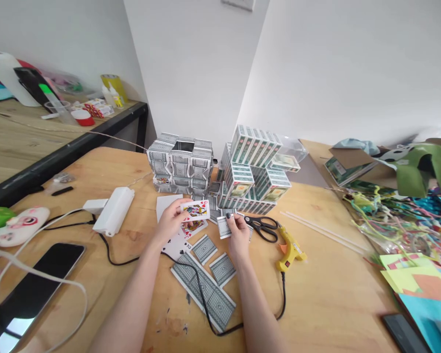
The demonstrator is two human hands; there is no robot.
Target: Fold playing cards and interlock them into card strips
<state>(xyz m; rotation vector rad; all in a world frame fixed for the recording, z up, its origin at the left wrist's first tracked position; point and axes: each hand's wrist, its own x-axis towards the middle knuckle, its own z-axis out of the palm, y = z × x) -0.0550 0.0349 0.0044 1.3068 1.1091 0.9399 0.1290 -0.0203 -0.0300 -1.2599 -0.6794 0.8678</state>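
My left hand [172, 219] pinches a face card [199, 211], its red-and-black picture turned up. Between the thumb and fingers of my right hand [238, 233] is a grey-patterned playing card [225, 227], back side showing. Below the hands lie a folded card [205, 249], another folded card [223, 269] and a long strip of joined cards [206, 294]. More loose cards [174, 246] rest face up under my left hand. Behind stands a hollow structure built of cards [182, 164]. Black-handled scissors [262, 228] lie just right of my right hand.
A yellow hot glue gun [290, 250] sits on the right, its black cord [202, 294] looping across the cards. Stacked card boxes [250, 171] stand behind. Clear glue sticks [323, 230], a white power strip [114, 211], a tablet [40, 289] and craft materials [407, 269] surround the work.
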